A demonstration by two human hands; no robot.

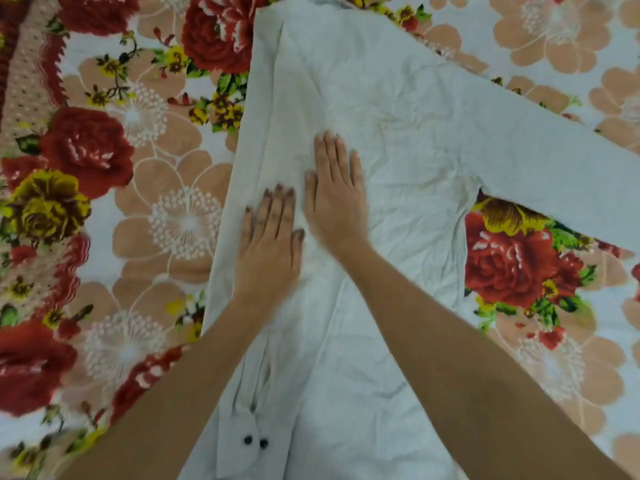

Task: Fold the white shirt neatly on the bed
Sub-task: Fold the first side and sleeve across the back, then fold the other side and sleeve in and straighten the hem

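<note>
The white shirt (398, 109) lies spread on the flowered bed cover (145, 188), running from the near edge toward the top of the view. Its left side is folded inward, and the folded sleeve runs down to a cuff with two dark buttons (255, 441). The other sleeve (561, 174) stretches out to the right. My left hand (270, 244) presses flat on the folded left part, fingers straight. My right hand (334, 199) lies flat beside it on the shirt's middle, fingers extended. Neither hand holds anything.
The bed cover with red roses and peach flowers fills the whole view. A dotted border band (31, 98) runs along the far left edge. Bare cover shows on both sides of the shirt.
</note>
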